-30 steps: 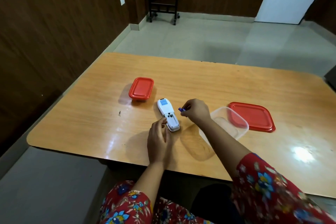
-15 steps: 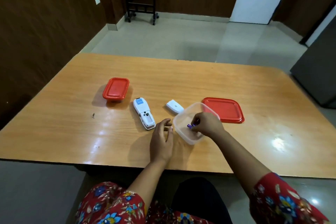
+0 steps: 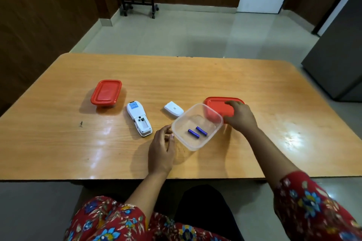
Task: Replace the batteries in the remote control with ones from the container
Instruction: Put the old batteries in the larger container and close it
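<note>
The white remote (image 3: 139, 118) lies face down at the table's middle left, its battery bay open and empty. Its white cover (image 3: 173, 109) lies apart to the right. Two purple batteries (image 3: 197, 132) lie side by side in the clear open container (image 3: 213, 115). My left hand (image 3: 161, 150) rests on the table, fingers apart, fingertips against the container's near left wall. My right hand (image 3: 240, 116) curls over the near right corner of the red lid (image 3: 215, 104), which lies just behind the container.
A smaller closed container with a red lid (image 3: 106, 93) stands left of the remote. The wooden table (image 3: 195, 76) has its near edge close to my lap. A dark cabinet (image 3: 337, 68) stands off the table's right end.
My right hand carried a purple battery from the remote to the clear container, let it go there, and moved onto the red lid. My left hand shifted from the remote to the container's side.
</note>
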